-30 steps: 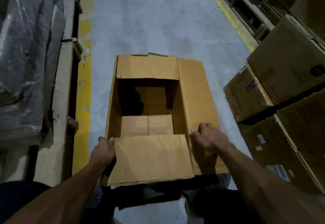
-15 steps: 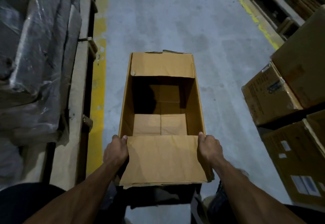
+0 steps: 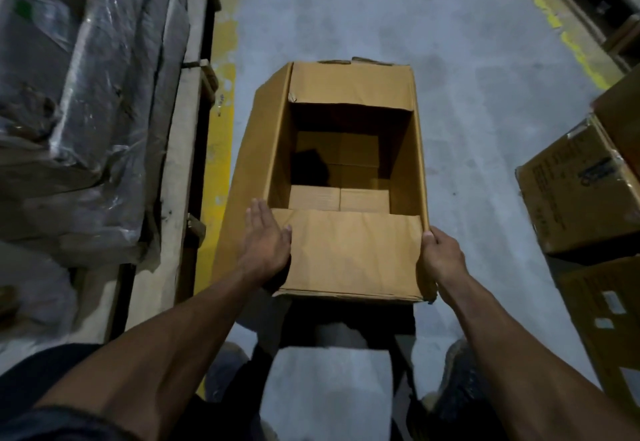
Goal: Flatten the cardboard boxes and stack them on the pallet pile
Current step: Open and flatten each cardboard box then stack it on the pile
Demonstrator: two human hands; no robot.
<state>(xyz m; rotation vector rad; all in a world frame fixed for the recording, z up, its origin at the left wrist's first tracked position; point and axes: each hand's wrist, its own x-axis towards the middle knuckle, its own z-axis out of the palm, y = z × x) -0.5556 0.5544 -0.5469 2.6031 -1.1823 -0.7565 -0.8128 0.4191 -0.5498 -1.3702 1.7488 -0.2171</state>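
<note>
An open brown cardboard box point(image 3: 349, 253) stands upright on the grey concrete floor in front of me, its top flaps folded out and its bottom flaps visible inside. My left hand point(image 3: 265, 243) lies flat with straight fingers against the box's near left corner, beside the near flap. My right hand point(image 3: 440, 259) grips the near right edge of the box, fingers curled over the rim.
Plastic-wrapped goods point(image 3: 79, 101) on a pallet line the left side behind a yellow floor stripe point(image 3: 220, 150). Sealed cardboard boxes point(image 3: 581, 191) are stacked at the right. Another yellow stripe point(image 3: 561, 32) runs at the far right. My shoes show below the box.
The right side flap has folded in against the box wall. My left hand has let go of the near left edge and now lies flat with fingers straight. The view shifted closer over the box.
</note>
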